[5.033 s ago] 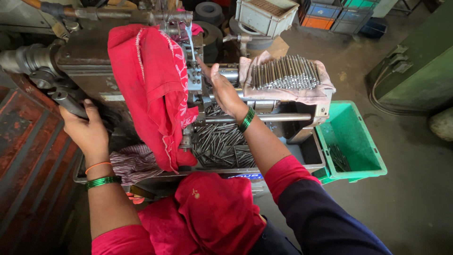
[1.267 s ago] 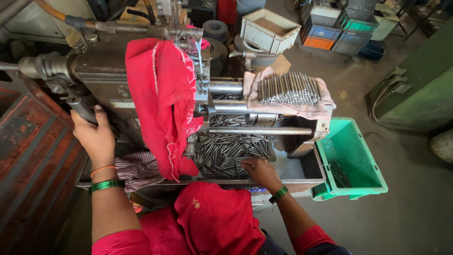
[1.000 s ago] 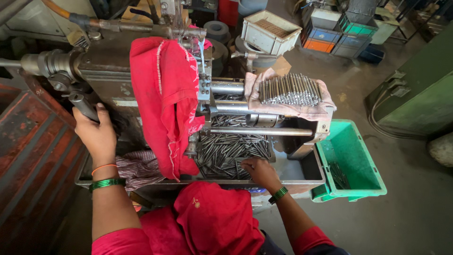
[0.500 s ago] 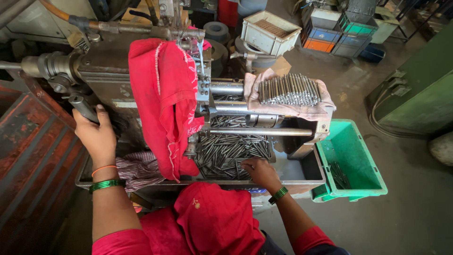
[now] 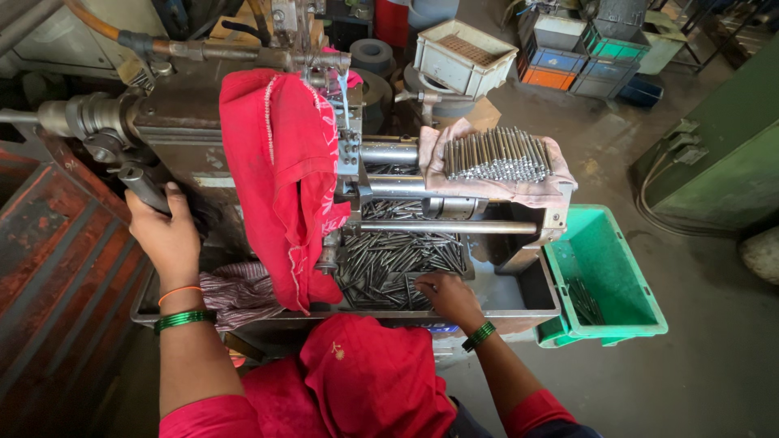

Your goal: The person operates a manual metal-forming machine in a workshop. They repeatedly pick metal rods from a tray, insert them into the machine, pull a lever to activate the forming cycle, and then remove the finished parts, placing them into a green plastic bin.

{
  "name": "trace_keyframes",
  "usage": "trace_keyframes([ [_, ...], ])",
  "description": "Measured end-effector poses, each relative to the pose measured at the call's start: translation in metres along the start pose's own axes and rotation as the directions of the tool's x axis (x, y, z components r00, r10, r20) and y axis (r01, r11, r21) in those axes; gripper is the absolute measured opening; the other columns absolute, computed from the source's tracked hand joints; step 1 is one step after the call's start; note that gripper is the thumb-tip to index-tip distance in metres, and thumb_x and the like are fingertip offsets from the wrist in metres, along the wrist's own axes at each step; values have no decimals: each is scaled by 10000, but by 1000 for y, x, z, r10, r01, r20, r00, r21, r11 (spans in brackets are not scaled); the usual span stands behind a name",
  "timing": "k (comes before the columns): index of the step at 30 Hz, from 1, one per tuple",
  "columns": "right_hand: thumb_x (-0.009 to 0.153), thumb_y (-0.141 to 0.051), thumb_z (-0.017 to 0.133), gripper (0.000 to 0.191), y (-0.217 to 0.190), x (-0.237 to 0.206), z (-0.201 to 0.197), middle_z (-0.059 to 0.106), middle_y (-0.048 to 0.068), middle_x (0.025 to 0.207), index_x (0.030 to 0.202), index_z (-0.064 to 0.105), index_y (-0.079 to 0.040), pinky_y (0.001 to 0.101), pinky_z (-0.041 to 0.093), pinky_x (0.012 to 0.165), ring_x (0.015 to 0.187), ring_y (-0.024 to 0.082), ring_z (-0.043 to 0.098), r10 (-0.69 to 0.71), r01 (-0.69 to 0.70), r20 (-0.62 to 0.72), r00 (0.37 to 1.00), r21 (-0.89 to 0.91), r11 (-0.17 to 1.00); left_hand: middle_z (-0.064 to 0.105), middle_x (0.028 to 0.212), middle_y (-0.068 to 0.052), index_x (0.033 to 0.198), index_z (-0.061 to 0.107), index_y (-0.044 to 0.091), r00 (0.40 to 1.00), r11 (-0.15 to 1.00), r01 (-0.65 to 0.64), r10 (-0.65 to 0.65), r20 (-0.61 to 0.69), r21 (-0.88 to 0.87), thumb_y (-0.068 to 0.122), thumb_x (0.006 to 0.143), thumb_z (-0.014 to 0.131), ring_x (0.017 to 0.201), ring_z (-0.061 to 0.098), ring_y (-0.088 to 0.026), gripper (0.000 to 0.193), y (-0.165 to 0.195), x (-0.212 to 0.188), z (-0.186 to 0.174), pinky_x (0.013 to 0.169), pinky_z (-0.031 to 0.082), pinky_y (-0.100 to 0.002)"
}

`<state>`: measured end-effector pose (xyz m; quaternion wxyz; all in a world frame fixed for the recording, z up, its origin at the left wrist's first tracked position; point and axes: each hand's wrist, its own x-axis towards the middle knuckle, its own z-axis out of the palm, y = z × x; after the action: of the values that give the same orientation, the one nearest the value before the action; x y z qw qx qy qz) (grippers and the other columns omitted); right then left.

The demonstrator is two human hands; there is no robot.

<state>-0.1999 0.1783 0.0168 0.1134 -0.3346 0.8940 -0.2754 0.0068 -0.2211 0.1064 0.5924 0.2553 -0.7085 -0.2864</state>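
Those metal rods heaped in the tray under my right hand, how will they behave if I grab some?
The metal rods look thin, round and smooth, so they will probably roll and slip. They seem stiff, likely heavy by the handful. The right hand rests on the loose heap, which may shift.

No screens or signs show. Packaging is plastic crates only: a green open crate (image 5: 604,276) just to the side of the right hand (image 5: 449,294), a few dark rods inside; a grey-white crate (image 5: 462,57) well beyond that hand, on the floor; stacked grey, blue, orange and green crates (image 5: 572,49) farther off. Small blue label strip (image 5: 438,328) just below the right hand, unreadable.
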Motion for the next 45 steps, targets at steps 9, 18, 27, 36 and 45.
trace_keyframes([
  [9, 918, -324, 683, 214, 4, 4, -2, 764, 49, 1085, 1053, 793, -201, 431, 573, 819, 912, 284, 737, -16, 16, -8, 1000, -9, 1000, 690, 958, -178, 1181, 555, -34, 1000, 1000, 2, -2, -5, 5, 82, 1117, 659, 861, 672, -252, 169, 1, 2, 4, 848, 545, -384],
  [18, 914, -342, 678, 221, 10, 3, 3, 761, 58, 1081, 1052, 789, -210, 435, 580, 821, 926, 295, 739, -7, 7, -20, 1000, 1, 1000, 701, 1094, -160, 1281, 529, -57, 1000, 998, -16, 17, 18, -66, 50, 1123, 622, 980, 653, -190, 212, -5, 1, 3, 934, 542, -361],
  [27, 919, -354, 673, 239, 6, 1, -1, 761, 78, 1063, 1071, 787, -209, 444, 573, 841, 959, 311, 729, -1, 1, -6, 1000, -9, 1000, 695, 1075, -170, 1243, 539, -55, 1000, 999, 2, -2, 7, -38, 57, 1120, 632, 960, 637, -201, 190, -3, 1, 5, 939, 535, -358],
  [36, 919, -351, 670, 250, 2, 0, -4, 764, 70, 1072, 1088, 781, -204, 433, 571, 851, 963, 294, 736, 42, -42, 21, 999, -9, 999, 694, 1088, -167, 1240, 538, -64, 1000, 1000, -7, 7, 8, -29, 63, 1119, 637, 988, 654, -208, 201, -4, 0, 4, 952, 530, -363],
  [45, 913, -339, 674, 242, 2, -1, -5, 762, 54, 1091, 1070, 786, -193, 427, 573, 836, 947, 282, 735, 3, -3, -2, 1000, 3, 1000, 679, 1034, -142, 1280, 540, -41, 999, 999, 32, -32, 9, -36, 104, 1150, 659, 925, 616, -182, 228, -4, 1, 5, 907, 528, -353],
])
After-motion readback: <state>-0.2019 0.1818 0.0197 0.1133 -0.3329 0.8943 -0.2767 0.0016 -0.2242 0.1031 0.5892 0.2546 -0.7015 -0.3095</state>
